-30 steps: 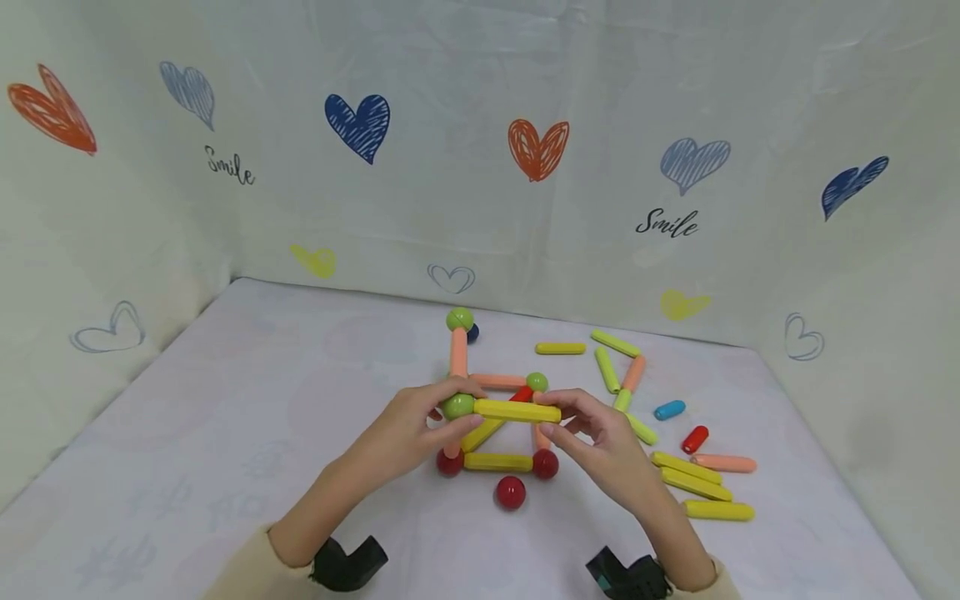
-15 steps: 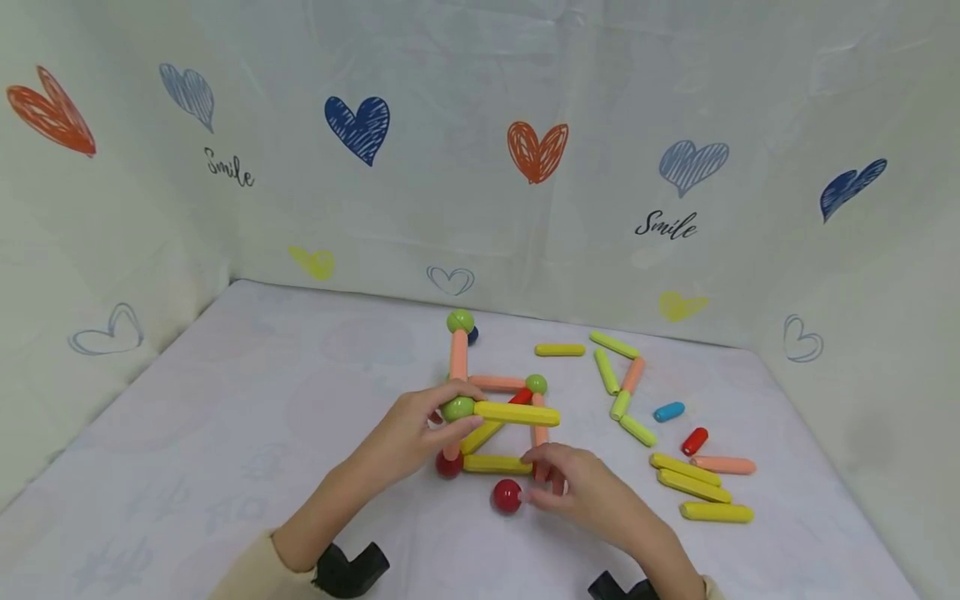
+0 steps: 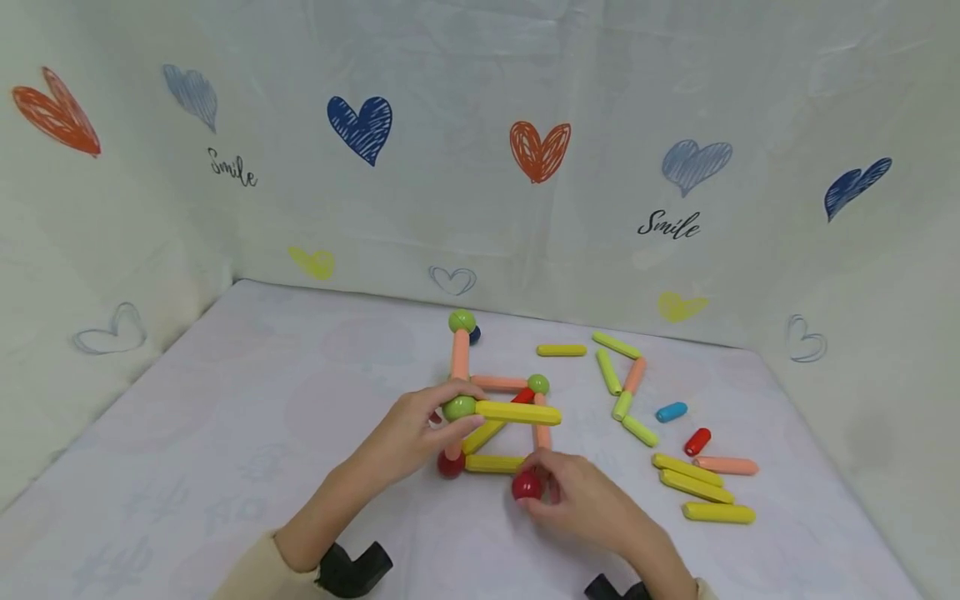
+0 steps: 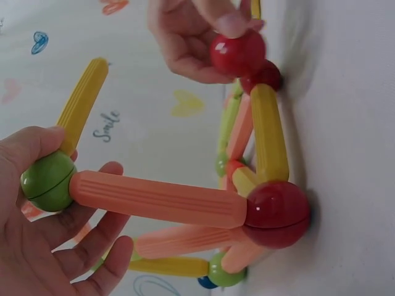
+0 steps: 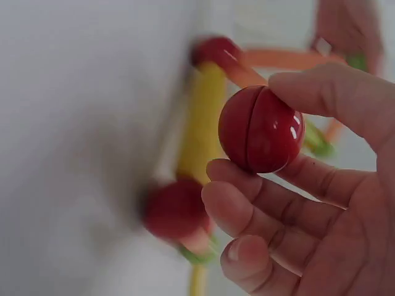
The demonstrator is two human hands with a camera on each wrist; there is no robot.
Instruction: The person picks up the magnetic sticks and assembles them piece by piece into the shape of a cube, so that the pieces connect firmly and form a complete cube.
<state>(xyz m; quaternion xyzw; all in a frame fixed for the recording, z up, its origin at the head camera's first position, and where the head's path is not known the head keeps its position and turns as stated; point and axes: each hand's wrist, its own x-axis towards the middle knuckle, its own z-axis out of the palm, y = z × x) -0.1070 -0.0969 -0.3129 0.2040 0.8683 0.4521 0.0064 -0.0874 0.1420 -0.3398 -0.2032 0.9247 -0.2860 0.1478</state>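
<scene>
My left hand [image 3: 416, 425] grips a green ball [image 4: 49, 180] at an upper corner of a stick-and-ball frame. From that ball a yellow stick [image 3: 519, 412] juts out to the right, its far end free. An orange stick [image 4: 160, 198] runs from the green ball to a red ball [image 4: 276, 214] at the base. With thumb and fingers my right hand [image 3: 581, 500] pinches a loose red ball [image 5: 261, 129] just in front of the frame's near right corner. In the head view this hand hides that corner's own red ball [image 5: 176, 209].
Right of the frame lie yellow sticks [image 3: 696, 485], an orange stick [image 3: 726, 465], a short red piece [image 3: 697, 441] and a short blue piece [image 3: 671, 412]. Several light green sticks [image 3: 608, 372] are farther back. A patterned cloth [image 3: 480, 208] hangs behind the table.
My right hand has let go of the yellow stick's free end, come down, and picked up the loose red ball, shifting it slightly right and up. The left hand keeps its hold on the green ball.
</scene>
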